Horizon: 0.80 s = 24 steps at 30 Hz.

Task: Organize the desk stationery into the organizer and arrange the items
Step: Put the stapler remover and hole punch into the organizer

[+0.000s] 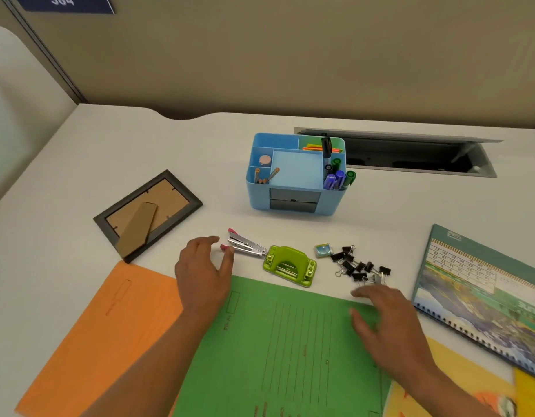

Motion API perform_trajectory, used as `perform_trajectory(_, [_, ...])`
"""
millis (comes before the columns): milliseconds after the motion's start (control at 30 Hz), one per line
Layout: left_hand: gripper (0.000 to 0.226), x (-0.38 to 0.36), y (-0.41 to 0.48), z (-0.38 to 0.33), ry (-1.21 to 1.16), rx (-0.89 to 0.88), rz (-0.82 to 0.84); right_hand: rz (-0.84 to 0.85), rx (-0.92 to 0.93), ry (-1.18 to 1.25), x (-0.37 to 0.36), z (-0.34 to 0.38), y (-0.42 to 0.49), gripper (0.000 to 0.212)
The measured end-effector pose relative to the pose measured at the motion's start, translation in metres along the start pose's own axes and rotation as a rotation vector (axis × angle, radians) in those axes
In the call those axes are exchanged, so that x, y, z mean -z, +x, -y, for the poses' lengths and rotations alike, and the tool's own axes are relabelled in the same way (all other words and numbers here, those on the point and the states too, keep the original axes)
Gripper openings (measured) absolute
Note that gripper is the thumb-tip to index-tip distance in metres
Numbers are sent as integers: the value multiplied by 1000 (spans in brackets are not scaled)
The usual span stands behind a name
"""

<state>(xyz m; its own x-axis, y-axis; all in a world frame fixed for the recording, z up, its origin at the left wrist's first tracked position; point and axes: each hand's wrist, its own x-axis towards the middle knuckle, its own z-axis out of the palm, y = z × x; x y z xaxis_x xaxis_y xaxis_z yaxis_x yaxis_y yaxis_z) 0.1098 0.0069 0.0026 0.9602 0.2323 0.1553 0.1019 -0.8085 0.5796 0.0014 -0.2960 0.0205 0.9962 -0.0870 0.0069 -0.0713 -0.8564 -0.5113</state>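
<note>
Head: one stapler [246, 245], three folders [286, 341]

Under my hands lies a matt green paper folder [290, 341], beside a matt orange paper folder [88, 335]. My desk is a smooth, matt white tabletop [139, 152]. The small stapler [246, 245] shows shiny bare metal; the lime-green hole punch [290, 265] and pale blue organizer box [296, 176] look like smooth plastic.

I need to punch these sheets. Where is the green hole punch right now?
In the head view the green hole punch lies on the white desk near centre, between the stapler on its left and the black binder clips on its right.
</note>
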Motion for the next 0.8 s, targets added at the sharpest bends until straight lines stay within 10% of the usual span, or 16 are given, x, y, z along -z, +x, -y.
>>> perform_trajectory(533, [41, -4, -27, 22, 232, -62, 80, 220, 119, -289, -3, 37, 128, 32])
perform_trajectory(800, [42, -2, -26, 21, 222, -59, 94, 12, 263, 66, 40, 83, 132, 19])
